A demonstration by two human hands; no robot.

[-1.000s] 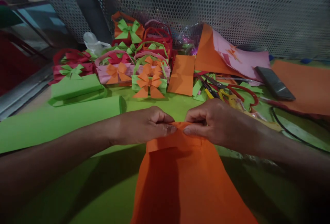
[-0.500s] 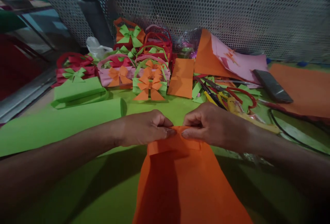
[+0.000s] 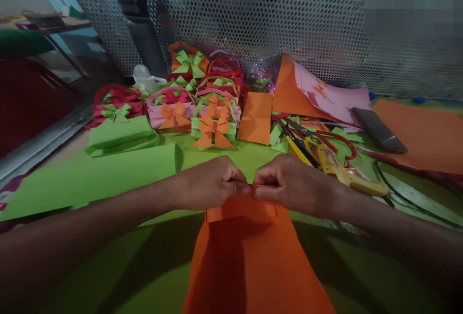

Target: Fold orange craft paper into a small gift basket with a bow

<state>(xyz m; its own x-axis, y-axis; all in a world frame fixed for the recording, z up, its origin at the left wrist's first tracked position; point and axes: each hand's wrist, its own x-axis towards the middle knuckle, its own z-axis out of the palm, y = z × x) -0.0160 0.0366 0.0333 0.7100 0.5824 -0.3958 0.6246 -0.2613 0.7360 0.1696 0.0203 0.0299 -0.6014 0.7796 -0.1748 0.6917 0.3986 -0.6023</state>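
A long sheet of orange paper (image 3: 260, 266) stretches from the bottom of the view up to my hands, its far end folded over in a flat band. My left hand (image 3: 217, 183) pinches that folded edge from the left, thumb against curled fingers. From the other side my right hand (image 3: 294, 184) pinches the same edge, its thumb close to the left one. Both hands are closed, side by side at the middle of the fold. The paper's near end runs out of view.
Behind my hands stand several small paper baskets with bows (image 3: 215, 126). A rolled green sheet (image 3: 108, 174) lies left. To the right are scissors (image 3: 336, 140), a yellow glue gun (image 3: 340, 171), a dark phone (image 3: 378, 129) and orange sheets (image 3: 423, 133). A perforated metal panel (image 3: 253, 15) rises behind.
The view has tilted up slightly, so the background sits lower. My thumbs have come closer together along the orange fold, and both hands still pinch it.
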